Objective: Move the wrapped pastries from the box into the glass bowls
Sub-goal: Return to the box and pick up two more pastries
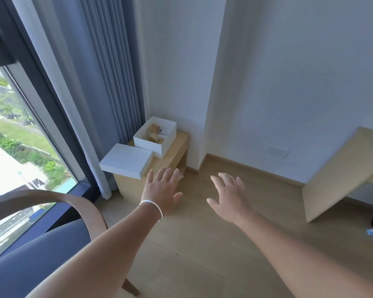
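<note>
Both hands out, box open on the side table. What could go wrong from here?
1. The lid lies with its corner past the edge of the side table; the left hand reaching by could knock it off.
2. The open box stands in the far corner by the curtain, a long reach.
3. No glass bowl clearly shows, so the right hand has no visible drop target.

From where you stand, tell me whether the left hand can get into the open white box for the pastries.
Probably yes. The left hand is open and empty, the open white box has no cover on it, and its lid lies beside it. The pastries show inside. Nothing stands between them, though the hand is not there yet.
</note>
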{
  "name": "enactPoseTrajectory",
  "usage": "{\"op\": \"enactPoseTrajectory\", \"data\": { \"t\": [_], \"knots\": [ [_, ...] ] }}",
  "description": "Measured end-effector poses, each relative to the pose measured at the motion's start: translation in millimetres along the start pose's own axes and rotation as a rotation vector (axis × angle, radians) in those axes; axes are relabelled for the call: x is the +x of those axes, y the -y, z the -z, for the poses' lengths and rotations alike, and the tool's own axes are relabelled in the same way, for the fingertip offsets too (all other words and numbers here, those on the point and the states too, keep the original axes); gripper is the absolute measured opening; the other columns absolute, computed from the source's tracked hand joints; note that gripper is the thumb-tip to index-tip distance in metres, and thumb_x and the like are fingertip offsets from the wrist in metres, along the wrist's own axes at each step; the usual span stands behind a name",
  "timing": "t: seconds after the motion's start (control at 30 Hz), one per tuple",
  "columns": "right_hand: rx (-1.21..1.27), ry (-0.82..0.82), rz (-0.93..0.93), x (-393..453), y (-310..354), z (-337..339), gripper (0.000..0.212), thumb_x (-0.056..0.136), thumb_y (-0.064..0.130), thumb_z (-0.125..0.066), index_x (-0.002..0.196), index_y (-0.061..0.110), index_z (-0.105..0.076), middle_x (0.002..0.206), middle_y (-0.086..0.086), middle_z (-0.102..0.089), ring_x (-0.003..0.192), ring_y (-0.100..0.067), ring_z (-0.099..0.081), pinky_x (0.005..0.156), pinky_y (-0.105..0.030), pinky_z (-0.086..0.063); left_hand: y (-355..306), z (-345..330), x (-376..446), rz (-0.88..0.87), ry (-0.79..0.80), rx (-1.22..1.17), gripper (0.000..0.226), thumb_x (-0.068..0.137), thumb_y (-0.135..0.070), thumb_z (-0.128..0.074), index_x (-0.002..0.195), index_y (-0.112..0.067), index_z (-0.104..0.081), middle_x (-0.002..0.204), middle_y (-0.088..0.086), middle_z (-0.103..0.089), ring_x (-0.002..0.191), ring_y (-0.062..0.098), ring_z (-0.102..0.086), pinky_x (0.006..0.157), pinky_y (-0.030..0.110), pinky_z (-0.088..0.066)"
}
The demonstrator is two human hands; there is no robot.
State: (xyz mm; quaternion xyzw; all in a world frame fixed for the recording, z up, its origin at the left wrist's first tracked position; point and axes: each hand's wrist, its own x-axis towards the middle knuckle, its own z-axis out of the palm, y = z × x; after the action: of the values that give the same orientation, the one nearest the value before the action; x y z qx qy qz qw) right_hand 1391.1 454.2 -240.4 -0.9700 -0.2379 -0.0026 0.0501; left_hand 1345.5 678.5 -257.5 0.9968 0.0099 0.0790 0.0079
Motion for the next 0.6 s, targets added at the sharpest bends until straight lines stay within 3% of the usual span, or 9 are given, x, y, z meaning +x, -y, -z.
{"op": "enactPoseTrajectory", "data": {
  "t": [0.47, 0.6],
  "knots": [
    [0.029, -0.033, 0.126, 238, -63, -6, 0.071, 0.092, 0.054, -0.049, 0.151, 0.023, -0.025, 0.158, -0.008, -0.027, 0.145, -0.024, -0.023, 0.119, -0.048, -0.017, 37, -37, 207, 0.096, 0.043, 0.131, 0.072, 0.091, -0.058, -0.038, 0.147, -0.022, -0.012, 0.156, 0.004, -0.023, 0.144, 0.026, -0.013, 0.115, 0.05, -0.003],
    [0.05, -0.028, 0.16, 311, -90, 5, 0.07, 0.093, 0.054, -0.048, 0.151, 0.023, -0.025, 0.158, -0.008, -0.027, 0.144, -0.025, -0.024, 0.118, -0.046, -0.019, 45, -36, 280, 0.127, 0.046, 0.159, 0.069, 0.091, -0.057, -0.037, 0.147, -0.022, -0.015, 0.153, 0.003, -0.028, 0.142, 0.026, -0.019, 0.115, 0.051, -0.007]
  ]
}}
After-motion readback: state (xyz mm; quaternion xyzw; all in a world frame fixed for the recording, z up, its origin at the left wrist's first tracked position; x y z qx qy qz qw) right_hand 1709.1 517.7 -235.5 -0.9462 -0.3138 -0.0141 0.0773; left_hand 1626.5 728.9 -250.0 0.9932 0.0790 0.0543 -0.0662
